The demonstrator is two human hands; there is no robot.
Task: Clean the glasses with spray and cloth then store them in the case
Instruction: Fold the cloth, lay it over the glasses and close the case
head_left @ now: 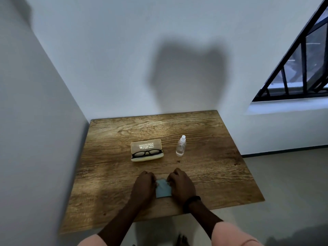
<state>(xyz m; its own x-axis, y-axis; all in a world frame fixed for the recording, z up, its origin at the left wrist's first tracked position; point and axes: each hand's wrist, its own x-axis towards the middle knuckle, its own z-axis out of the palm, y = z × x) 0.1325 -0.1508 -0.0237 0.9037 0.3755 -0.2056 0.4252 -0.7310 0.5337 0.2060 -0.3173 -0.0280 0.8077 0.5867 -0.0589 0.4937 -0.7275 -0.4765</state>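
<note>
Now the left hand (143, 185) and right hand (181, 185), fingers curled, pinch the limp cloth (163, 190) at the desk's (216, 174) six o'clock, while the fragile glasses (147, 153), probably best lifted by the frame, lie in the open case (146, 146) toward twelve.

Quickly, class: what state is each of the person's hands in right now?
Left hand: fingers curled, gripping the left edge of the blue cloth.
Right hand: fingers curled, gripping its right edge.

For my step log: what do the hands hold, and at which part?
The blue cloth on the table: the left hand has its grip on the left edge, the right hand on the right edge.
</note>
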